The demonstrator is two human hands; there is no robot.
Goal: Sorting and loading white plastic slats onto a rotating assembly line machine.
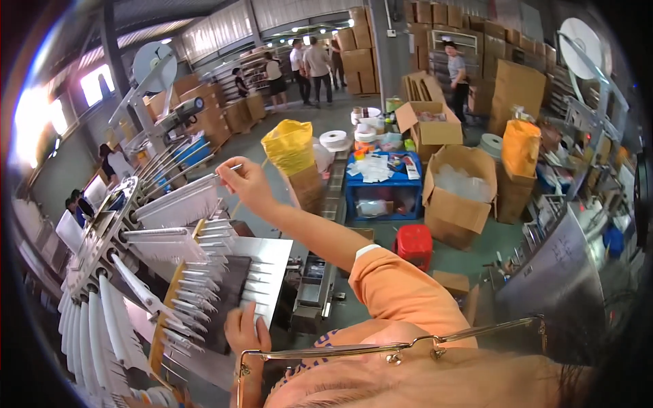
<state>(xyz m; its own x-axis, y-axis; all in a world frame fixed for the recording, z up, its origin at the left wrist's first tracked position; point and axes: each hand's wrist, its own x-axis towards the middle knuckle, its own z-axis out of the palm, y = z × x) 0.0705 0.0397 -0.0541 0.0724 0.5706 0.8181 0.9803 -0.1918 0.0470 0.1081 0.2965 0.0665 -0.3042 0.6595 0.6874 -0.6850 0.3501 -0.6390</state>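
My right hand reaches up and left on an outstretched arm in an orange sleeve. It pinches the end of a thin metal rod on a winding machine, whose rods carry white tape strips. My left hand lies low with its fingers spread on a tilted shiny metal plate beside a comb of metal pins. It holds nothing. Gold-rimmed glasses cross the bottom of the view.
A yellow bag on a carton, a blue crate, open cartons, a red stool and white tape rolls stand on the green floor. Another machine is at right. Several people stand far back.
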